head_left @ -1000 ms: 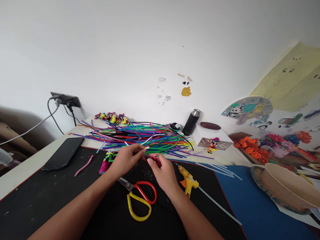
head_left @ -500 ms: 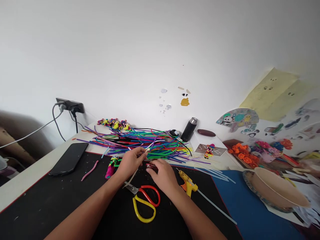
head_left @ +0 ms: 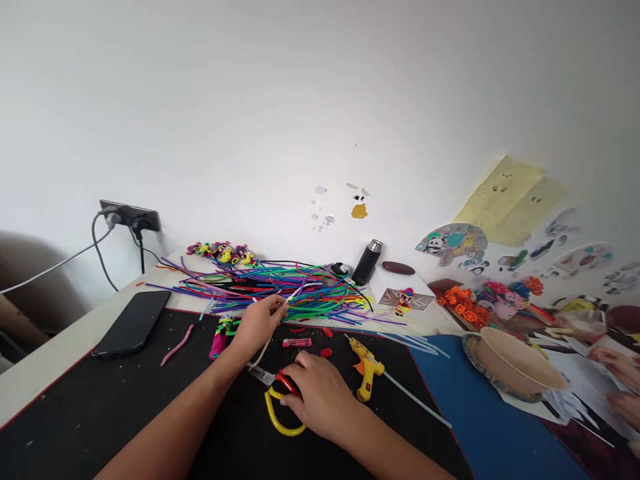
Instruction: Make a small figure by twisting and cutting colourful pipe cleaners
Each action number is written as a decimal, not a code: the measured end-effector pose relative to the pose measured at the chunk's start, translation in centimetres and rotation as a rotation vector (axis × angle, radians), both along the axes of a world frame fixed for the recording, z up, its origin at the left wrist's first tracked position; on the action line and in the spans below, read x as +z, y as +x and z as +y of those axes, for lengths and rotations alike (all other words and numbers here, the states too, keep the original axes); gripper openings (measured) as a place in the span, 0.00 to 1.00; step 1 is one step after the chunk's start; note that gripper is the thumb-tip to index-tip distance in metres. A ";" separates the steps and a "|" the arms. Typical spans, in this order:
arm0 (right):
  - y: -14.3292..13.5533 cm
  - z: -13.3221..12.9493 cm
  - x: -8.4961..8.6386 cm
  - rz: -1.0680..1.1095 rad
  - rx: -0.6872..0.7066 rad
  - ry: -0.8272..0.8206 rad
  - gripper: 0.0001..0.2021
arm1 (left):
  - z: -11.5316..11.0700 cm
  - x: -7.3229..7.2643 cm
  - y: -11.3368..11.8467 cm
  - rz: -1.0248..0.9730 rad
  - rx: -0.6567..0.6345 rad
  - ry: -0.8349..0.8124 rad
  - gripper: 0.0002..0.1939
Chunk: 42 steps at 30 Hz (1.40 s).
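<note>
My left hand [head_left: 261, 325] is closed on a thin cream pipe cleaner [head_left: 266, 347], pinched between thumb and fingers, its tail hanging toward the scissors' blades. Over the red handle of the scissors [head_left: 286, 430] lies my right hand [head_left: 317, 393], its fingers curled round that handle. The scissors rest on the black mat, with their yellow handle in plain sight. A small pink lighter-like object [head_left: 297, 343] and a few red bits [head_left: 326, 352] lie just beyond my right hand. Beside my left wrist is a pink, green and yellow pipe-cleaner figure [head_left: 220, 339].
Loose coloured pipe cleaners [head_left: 270, 287] heap along the wall. A yellow glue gun [head_left: 367, 370] lies right of my hand, a phone [head_left: 133, 325] at left. A black flask [head_left: 367, 263] stands behind. At right are a bowl [head_left: 523, 360] and another person's hands [head_left: 620, 373].
My right hand has left the small pink object and come down to the scissors' red handle. My left hand still pinches the pipe cleaner. The view has shifted slightly right.
</note>
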State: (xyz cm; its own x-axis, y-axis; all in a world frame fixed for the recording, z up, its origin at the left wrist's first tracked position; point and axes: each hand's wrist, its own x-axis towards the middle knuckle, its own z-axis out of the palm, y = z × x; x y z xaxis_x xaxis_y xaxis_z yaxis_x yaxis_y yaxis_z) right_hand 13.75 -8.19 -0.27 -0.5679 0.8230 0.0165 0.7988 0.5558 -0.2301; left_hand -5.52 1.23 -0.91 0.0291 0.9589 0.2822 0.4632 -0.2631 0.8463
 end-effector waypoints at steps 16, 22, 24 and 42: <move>0.1 -0.6 1.4 0.062 -0.061 -0.237 0.18 | 0.8 -0.4 -0.2 -0.245 -0.088 -0.096 0.18; 1.8 -0.8 0.4 0.369 -0.233 -0.810 0.29 | 1.2 -0.7 -0.5 -0.320 -0.054 -0.086 0.22; 2.5 -1.1 -0.1 0.486 -0.259 -1.047 0.32 | 1.3 -0.6 -0.7 -0.345 -0.048 -0.081 0.24; 3.1 -0.6 -1.8 1.297 -0.215 -1.009 0.36 | -0.1 1.1 0.1 -0.718 -0.311 -0.295 0.22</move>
